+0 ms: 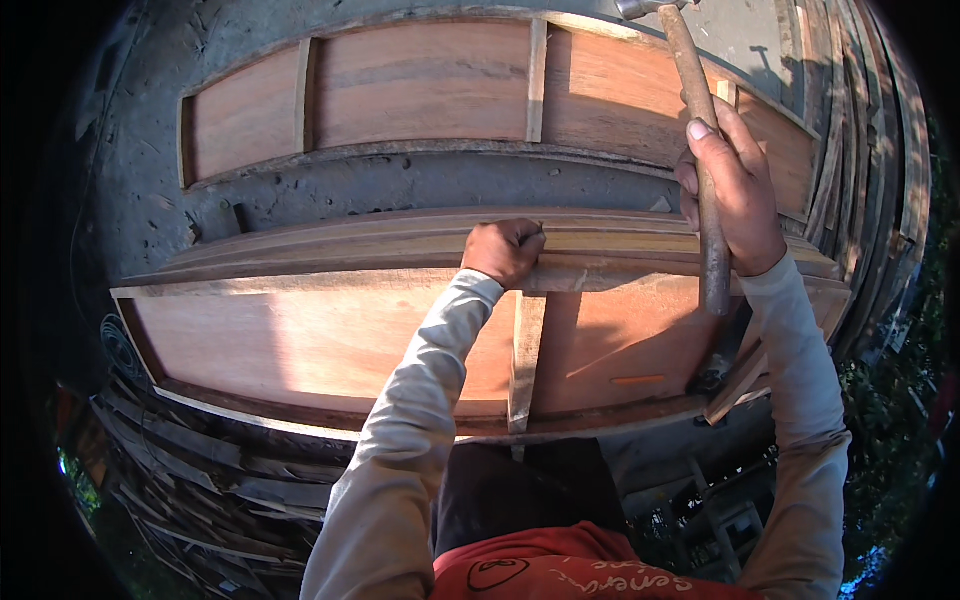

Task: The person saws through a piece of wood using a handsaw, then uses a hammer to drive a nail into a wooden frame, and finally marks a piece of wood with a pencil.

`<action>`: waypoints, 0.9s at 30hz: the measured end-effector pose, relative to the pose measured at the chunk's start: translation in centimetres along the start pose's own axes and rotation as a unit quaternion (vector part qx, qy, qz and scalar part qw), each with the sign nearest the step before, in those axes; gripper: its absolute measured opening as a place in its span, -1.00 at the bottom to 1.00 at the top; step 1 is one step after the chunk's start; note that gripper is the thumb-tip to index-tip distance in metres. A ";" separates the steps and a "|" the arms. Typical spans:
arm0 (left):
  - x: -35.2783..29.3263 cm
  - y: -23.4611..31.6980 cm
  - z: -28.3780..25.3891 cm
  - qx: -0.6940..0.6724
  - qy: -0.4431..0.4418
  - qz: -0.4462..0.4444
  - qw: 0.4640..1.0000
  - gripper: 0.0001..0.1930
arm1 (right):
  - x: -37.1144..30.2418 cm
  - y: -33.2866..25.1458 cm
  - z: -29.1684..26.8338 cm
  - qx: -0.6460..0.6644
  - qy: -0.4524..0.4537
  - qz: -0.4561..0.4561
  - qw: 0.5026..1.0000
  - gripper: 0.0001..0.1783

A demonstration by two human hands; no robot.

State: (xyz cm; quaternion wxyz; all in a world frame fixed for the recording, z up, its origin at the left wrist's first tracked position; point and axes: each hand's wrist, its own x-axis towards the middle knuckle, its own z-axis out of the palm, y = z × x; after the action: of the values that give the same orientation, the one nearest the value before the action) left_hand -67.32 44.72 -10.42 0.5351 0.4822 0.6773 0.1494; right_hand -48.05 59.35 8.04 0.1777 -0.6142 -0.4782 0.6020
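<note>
Left hand (pixel 503 252), yours: fingers curled tight together at the far rail (pixel 400 283) of the near framed panel (pixel 370 340), by the crosspiece's (pixel 525 355) upper end; whether they pinch anything small, I cannot tell. Right hand (pixel 735 190), yours: fingers wrapped round the handle of a raised hammer (pixel 709 215); risks, as judged: an off-line swing could catch your left knuckles, lying so near the rail; a slack grip could twist the head and glance the blow.

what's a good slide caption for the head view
Right hand gripping a hammer, left hand closed at the nearer framed panel.
</note>
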 end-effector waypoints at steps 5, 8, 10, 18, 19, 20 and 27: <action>-0.3 -0.7 0.3 0.008 -0.030 0.000 1.000 -0.74 | -2.9 4.3 0.5 -0.174 -0.280 0.216 0.919 -0.58; -0.3 -1.2 0.0 0.058 0.001 0.033 0.998 -0.74 | -1.2 0.2 -1.1 -0.054 -0.242 0.191 0.950 -0.55; -0.2 -1.6 -0.2 0.046 0.005 0.026 0.999 -0.74 | -0.3 -1.4 -0.4 -0.018 -0.134 0.113 0.984 -0.54; -0.1 -1.5 0.1 0.013 -0.018 -0.008 1.000 -0.73 | -1.4 2.5 -0.4 -0.178 -0.277 0.231 0.916 -0.54; -0.2 -1.6 -0.3 0.021 -0.009 0.002 1.000 -0.73 | -1.2 1.3 -0.3 -0.178 -0.278 0.229 0.915 -0.54; -0.4 -1.5 -0.7 0.029 -0.002 0.011 1.000 -0.73 | -1.1 -0.2 -0.2 -0.131 -0.189 0.160 0.960 -0.55; -2.8 0.9 -2.8 0.008 -0.015 0.004 1.000 -0.74 | -5.8 0.9 1.2 -0.228 -0.279 0.219 0.907 -0.56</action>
State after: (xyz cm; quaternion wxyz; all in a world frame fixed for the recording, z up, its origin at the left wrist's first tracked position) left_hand -69.45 43.74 -7.05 0.5408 0.4909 0.6688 0.1389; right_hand -47.78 53.84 10.33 -0.2445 -0.5340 -0.4858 0.6473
